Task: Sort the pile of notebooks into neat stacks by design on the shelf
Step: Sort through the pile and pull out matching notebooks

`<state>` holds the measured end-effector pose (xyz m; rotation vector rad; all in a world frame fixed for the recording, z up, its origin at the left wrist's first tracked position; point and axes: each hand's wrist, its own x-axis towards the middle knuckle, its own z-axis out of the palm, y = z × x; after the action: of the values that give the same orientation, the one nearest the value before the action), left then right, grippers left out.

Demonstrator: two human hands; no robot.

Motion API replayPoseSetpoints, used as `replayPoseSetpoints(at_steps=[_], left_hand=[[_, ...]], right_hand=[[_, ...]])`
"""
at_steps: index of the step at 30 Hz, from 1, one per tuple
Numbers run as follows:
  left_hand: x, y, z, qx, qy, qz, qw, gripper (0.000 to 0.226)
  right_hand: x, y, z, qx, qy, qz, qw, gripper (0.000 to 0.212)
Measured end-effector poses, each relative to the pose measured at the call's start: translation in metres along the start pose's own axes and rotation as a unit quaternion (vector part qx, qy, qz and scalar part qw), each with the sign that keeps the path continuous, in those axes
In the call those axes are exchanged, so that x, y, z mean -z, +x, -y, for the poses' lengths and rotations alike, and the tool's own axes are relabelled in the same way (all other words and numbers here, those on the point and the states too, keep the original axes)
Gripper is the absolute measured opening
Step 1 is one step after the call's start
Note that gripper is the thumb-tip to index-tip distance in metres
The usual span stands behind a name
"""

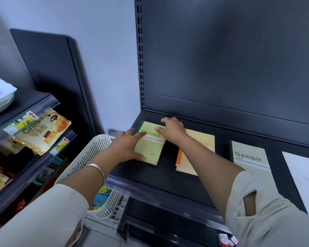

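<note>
Green Gambit notebook stack [151, 148] lies at centre frame, at the left end of the dark shelf [159, 175]. The orange stack [185, 163] is just right of it and the grey Gambit notebook [251, 161] further right. Left hand [127, 145] is flat, fingers straight, pressing the green stack's left edge; right hand [173, 131] curls over its far right corner, thumb on the cover, gripping it.
</note>
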<state>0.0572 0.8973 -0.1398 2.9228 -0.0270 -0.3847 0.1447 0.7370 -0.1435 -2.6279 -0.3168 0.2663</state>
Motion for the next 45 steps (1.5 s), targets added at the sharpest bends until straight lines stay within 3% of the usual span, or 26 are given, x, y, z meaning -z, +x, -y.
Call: replayPoseSetpoints(at_steps=[5, 8, 14, 23, 35, 45], left_hand=[[0.011, 0.007, -0.045, -0.084, 0.036, -0.078, 0.993, 0.051], [0.014, 0.014, -0.077, -0.123, 0.034, -0.099, 0.987, 0.042], [0.014, 0.018, -0.151, -0.171, 0.060, -0.118, 0.976, 0.040], [-0.002, -0.008, -0.289, -0.227, 0.085, -0.129, 0.962, 0.037], [-0.062, -0.087, -0.574, -0.360, 0.065, -0.149, 0.919, 0.035], [-0.071, -0.068, -0.743, -0.443, 0.053, -0.156, 0.881, 0.034]], right_hand=[[0.027, -0.020, -0.016, 0.052, -0.034, -0.033, 0.998, 0.047], [0.048, -0.039, -0.034, 0.067, -0.085, -0.049, 0.993, 0.046], [0.098, -0.089, -0.102, 0.023, -0.176, -0.077, 0.981, 0.045], [0.165, -0.198, -0.217, -0.067, -0.197, -0.116, 0.971, 0.043], [0.286, -0.415, -0.423, -0.178, -0.206, -0.171, 0.947, 0.045], [0.360, -0.481, -0.547, -0.243, -0.197, -0.207, 0.927, 0.045]])
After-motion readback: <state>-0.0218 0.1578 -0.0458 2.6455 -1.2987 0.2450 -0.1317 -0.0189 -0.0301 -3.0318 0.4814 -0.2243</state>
